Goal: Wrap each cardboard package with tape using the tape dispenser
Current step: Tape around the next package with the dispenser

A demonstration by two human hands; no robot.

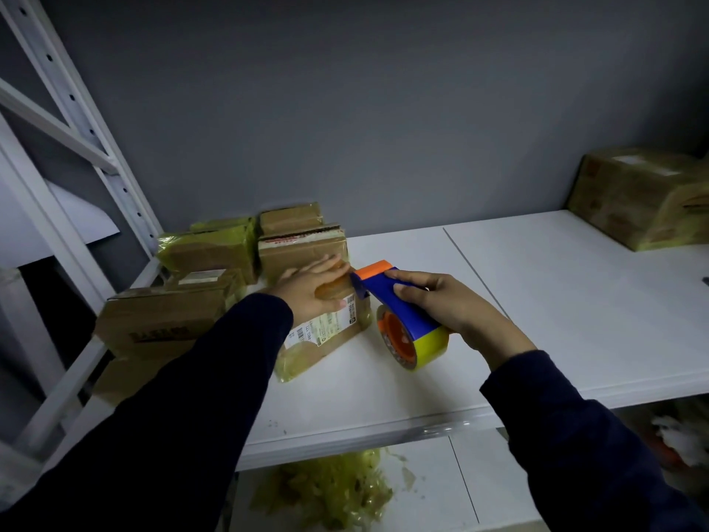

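A small flat brown cardboard package point(329, 327) was pinned to the white shelf point(556, 301) by the left hand point(311, 291), fingers straight and together; a blue-and-orange tape dispenser point(404, 316) was gripped by the right hand point(452, 306), fingers curled round it. Light and stiff, the package was judged best steadied from above.

A white shelf point(537, 301), its board split by a thin seam, carries several cardboard packages. The labelled package point(330, 332) lies flat on it. Just behind it stands an upright brown box point(303, 251). Behind and to the left is a tape-wrapped package point(209, 251). A low brown box point(165, 320) sits directly left of it at the shelf's edge. Well to the right rests a large wrapped box point(637, 197).
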